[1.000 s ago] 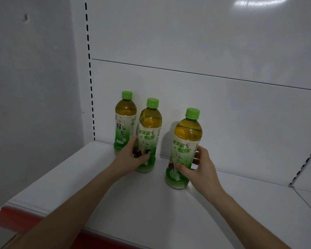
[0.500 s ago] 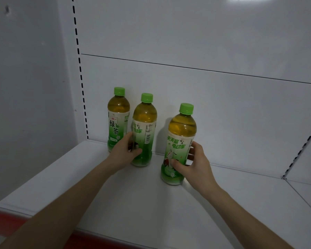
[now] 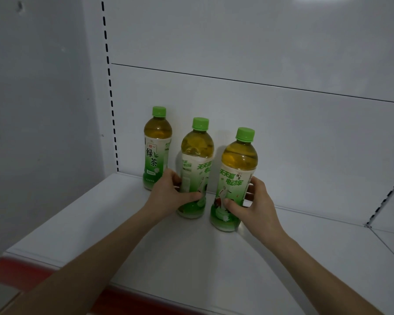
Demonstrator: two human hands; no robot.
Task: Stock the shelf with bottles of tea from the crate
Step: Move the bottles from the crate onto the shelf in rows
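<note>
A slotted upright (image 3: 110, 87) runs down the rear corner at far left, and a red front strip (image 3: 21, 273) edges the white shelf (image 3: 191, 258). Just left of the left hand's fingers (image 3: 172, 178) stands the first bottle (image 3: 156, 153), upright near the back panel (image 3: 282, 137), with no hand holding it (whether the knuckles brush it I cannot tell). The left hand (image 3: 168, 196) grips the middle bottle (image 3: 197, 160) low on its label, fingers curled round its left side and the thumb lying across its front. It stands upright on the shelf. Just right of that thumb, a narrow gap apart, is the third bottle (image 3: 236, 169), also upright and a little nearer the shelf's front. The right hand (image 3: 255, 205) holds it near the base, thumb pressed on the front of the label and fingers wrapped behind its right side.
</note>
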